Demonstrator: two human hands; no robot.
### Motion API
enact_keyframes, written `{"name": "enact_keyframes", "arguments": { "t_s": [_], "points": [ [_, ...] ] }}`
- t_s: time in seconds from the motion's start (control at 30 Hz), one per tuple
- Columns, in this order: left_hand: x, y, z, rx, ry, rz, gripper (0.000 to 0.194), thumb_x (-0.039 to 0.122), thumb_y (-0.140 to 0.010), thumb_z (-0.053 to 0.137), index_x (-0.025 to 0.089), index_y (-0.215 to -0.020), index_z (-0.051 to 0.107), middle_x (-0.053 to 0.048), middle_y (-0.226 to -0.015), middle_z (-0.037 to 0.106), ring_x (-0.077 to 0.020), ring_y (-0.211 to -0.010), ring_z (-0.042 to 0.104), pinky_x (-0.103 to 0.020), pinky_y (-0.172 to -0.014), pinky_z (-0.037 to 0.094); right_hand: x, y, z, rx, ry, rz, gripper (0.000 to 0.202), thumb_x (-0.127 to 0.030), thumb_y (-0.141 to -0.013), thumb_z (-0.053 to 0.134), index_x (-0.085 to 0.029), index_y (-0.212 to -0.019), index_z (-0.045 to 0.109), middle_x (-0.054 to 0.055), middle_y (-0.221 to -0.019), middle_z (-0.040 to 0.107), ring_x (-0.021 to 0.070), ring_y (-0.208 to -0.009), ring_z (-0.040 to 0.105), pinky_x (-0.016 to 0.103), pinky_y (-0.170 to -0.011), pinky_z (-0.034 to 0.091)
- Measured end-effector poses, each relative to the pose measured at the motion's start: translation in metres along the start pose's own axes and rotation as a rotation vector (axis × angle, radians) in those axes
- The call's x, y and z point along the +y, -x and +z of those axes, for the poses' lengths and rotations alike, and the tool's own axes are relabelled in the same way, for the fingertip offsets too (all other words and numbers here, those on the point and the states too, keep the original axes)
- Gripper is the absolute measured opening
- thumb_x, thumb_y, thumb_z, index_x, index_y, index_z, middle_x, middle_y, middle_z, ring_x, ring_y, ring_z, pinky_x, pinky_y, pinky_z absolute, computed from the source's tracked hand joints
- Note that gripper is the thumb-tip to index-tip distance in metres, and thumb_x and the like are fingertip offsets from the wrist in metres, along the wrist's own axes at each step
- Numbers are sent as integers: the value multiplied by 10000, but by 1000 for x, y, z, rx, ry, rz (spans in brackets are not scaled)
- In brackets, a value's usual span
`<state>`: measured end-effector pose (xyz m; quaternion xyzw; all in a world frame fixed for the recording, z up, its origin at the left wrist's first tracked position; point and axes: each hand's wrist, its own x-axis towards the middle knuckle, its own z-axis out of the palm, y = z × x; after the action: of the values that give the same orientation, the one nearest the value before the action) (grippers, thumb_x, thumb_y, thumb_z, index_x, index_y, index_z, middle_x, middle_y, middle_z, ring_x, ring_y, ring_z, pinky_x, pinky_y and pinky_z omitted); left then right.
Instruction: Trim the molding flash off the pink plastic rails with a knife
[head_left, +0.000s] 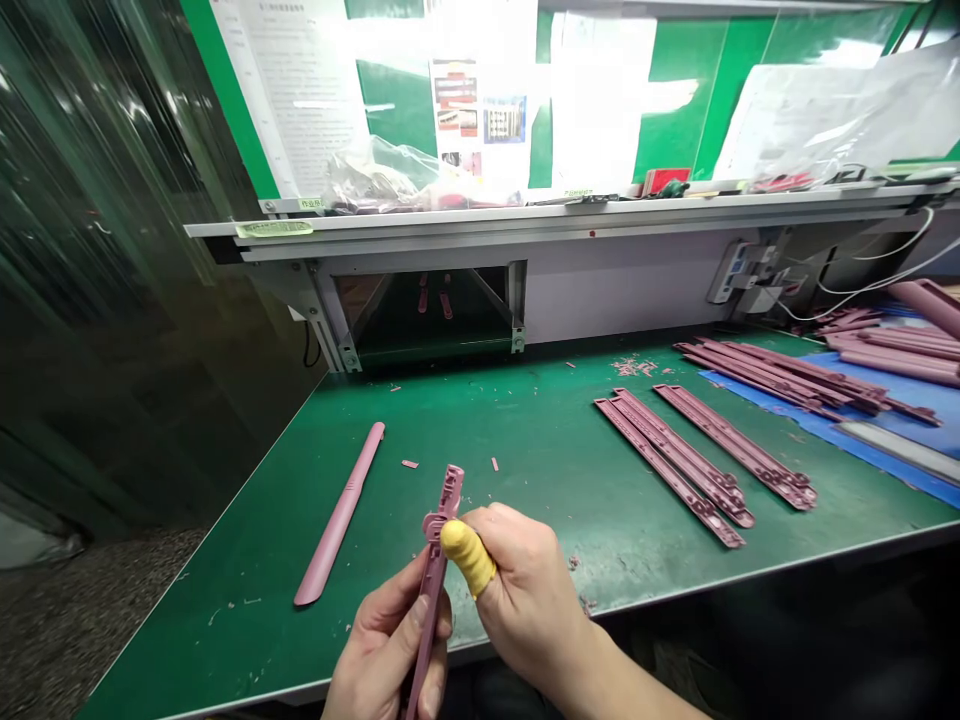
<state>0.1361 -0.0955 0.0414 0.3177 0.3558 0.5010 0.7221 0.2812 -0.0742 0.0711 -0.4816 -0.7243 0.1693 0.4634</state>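
Observation:
A long, narrow pink plastic part point(451, 492) is held upright at a slant over the front edge of the table. My left hand point(386, 640) is closed around its lower length. My right hand point(529, 590) wears a yellow finger cot point(466, 555) on the thumb, which presses at the part's upper half beside a small rounded pink piece point(433, 524). The right fingers are curled behind and partly hidden. To the left lies a smooth pink plastic shell point(341, 515), and two tiny pink scraps point(409, 464) rest beyond my hands.
Several slotted pink strips point(675, 455) lie on the green table point(517, 425) at right. Farther right, more strips point(806, 375) are piled on a blue sheet point(870, 450). A shelf point(555, 222) crosses above the back edge. Small trimmings point(634, 367) lie beneath it.

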Motion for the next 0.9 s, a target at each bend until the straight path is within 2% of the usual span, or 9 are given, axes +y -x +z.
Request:
{"name": "enact_keyframes", "arguments": {
  "t_s": [0.13, 0.27, 0.37, 0.43, 0.53, 0.6, 0.7, 0.8, 0.9],
  "points": [
    [3, 3, 2, 36, -45, -11, 353, 388, -702, 766, 295, -1035, 693, 30, -650, 579, -27, -323, 468, -104, -269, 363, 5, 0, -2, 10, 167, -3, 453, -496, -978, 354, -188, -715, 556, 15, -652, 531, 128, -600, 458, 246, -560, 310],
    [8, 4, 6, 81, -115, 7, 400, 385, -721, 749, 273, -1091, 648, 19, -669, 611, -72, -379, 538, -127, -289, 408, 6, 0, -12, -78, 267, -8, 423, -418, -985, 364, -189, -688, 560, 8, -637, 515, 130, -583, 440, 254, -546, 304],
    [22, 0, 9, 112, -130, 35, 443, 396, -815, 642, 324, -1226, 493, -20, -811, 667, -179, -546, 655, -223, -333, 500, 2, 8, -24, -214, 124, 41, 265, -294, -974, 392, -222, -1060, 633, 25, -792, 583, 144, -706, 528, 242, -634, 403],
    [34, -4, 9, 91, -113, 68, 377, 395, -903, 497, 367, -1269, 412, -5, -801, 648, -143, -474, 597, -214, -304, 462, 0, 21, -27, -323, -15, 77, 341, -227, -963, 389, -244, -1260, 555, 32, -857, 603, 139, -762, 567, 235, -683, 448],
    [50, -8, 7, 50, -90, 316, 301, 372, -944, 410, 372, -1243, 452, 20, -756, 589, -71, -398, 441, -156, -318, 360, 2, 47, -13, -380, -111, 89, 343, -233, -922, 463, -198, -1239, 587, 59, -920, 658, 160, -814, 618, 261, -740, 477],
    [55, -7, 7, 72, -108, 518, 279, 380, -921, 470, 366, -1198, 509, 14, -797, 587, -79, -448, 462, -178, -364, 363, 5, 65, 6, -389, -101, 92, 290, -248, -873, 541, -185, -1135, 647, 66, -934, 693, 191, -834, 643, 288, -764, 480],
    [57, -1, 12, 72, -212, 731, 288, 413, -860, 571, 335, -1137, 591, 4, -790, 595, -102, -459, 477, -226, -376, 361, 6, 83, 32, -453, -54, 116, 208, -218, -842, 567, -221, -1006, 696, 44, -857, 718, 201, -794, 664, 283, -727, 483],
    [54, 8, 19, 68, -332, 872, 229, 431, -813, 627, 301, -997, 672, 0, -750, 601, -122, -449, 489, -272, -395, 394, 6, 85, 43, -467, -17, 114, 225, -213, -851, 553, -244, -1020, 698, 40, -855, 723, 199, -796, 669, 273, -717, 479],
    [50, 17, 24, 76, -356, 895, 251, 436, -771, 676, 351, -1006, 694, 2, -721, 619, -136, -453, 512, -301, -435, 433, 5, 79, 42, -459, 31, 124, 213, -216, -853, 550, -246, -998, 703, 37, -835, 719, 201, -794, 665, 279, -719, 472]
  ]
}}
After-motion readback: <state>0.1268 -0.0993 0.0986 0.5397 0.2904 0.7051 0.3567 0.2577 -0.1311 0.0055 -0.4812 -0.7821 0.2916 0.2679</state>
